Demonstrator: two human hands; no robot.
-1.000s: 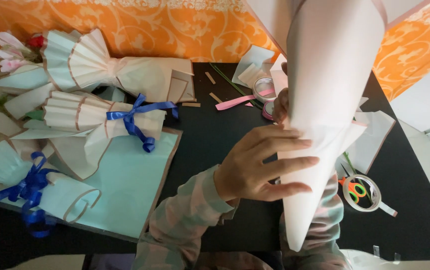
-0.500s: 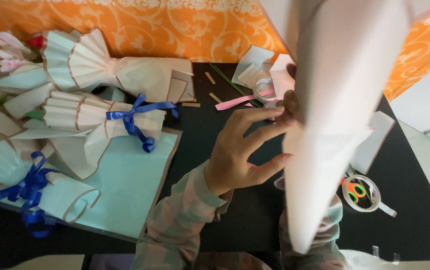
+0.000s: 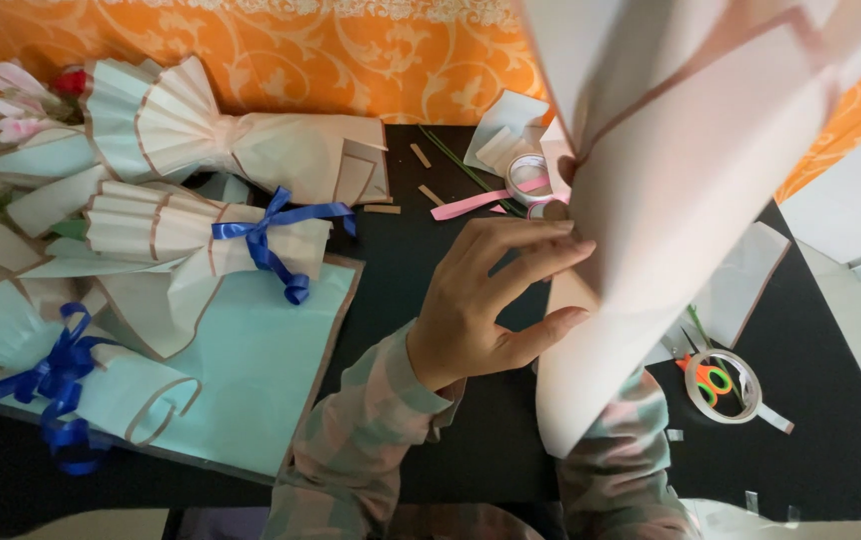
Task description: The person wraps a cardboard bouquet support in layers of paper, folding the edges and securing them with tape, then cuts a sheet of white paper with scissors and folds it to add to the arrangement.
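Hands: left (image 3: 481, 300) now pinches the paper cone (image 3: 671, 220) with spread fingers; right seems hidden behind the tilted cone.

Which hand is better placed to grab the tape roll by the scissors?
Probably right. The tape roll lies on the right of the table. The left hand pinches the paper cone; the right hand is hidden behind it.
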